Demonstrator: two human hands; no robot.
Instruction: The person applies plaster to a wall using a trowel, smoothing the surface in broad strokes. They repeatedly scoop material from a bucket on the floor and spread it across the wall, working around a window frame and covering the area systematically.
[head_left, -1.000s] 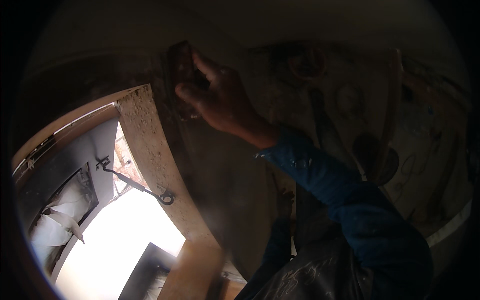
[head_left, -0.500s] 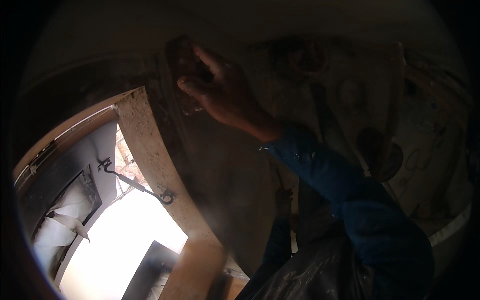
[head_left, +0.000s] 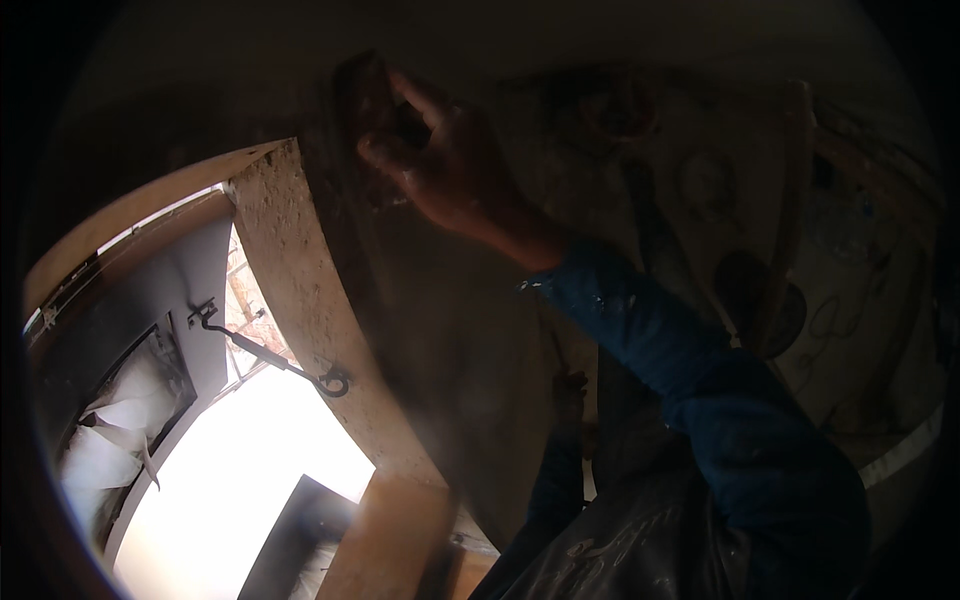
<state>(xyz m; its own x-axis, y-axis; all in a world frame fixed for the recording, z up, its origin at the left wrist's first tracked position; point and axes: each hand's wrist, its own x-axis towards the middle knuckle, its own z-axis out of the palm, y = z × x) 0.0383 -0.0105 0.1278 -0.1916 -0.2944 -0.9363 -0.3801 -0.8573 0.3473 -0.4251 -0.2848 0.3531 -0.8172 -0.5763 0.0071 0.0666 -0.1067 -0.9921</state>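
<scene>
Clamping a dark block [head_left: 362, 95] in the right hand [head_left: 455, 170], up and left of the wrist. Set with long axis nearly upright in view, before the dark wall [head_left: 430, 330], above and right of the wooden frame [head_left: 285, 215]. Much nearer that hand than the left hand [head_left: 570, 395], low in shadow, too dim to judge as closed or apart.

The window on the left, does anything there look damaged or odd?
Yes: in the grey shutter, pale sheeting hangs crumpled, one edge sticking out loose, perhaps torn. The wooden frame also looks pitted and stained. The cause is not visible.
</scene>
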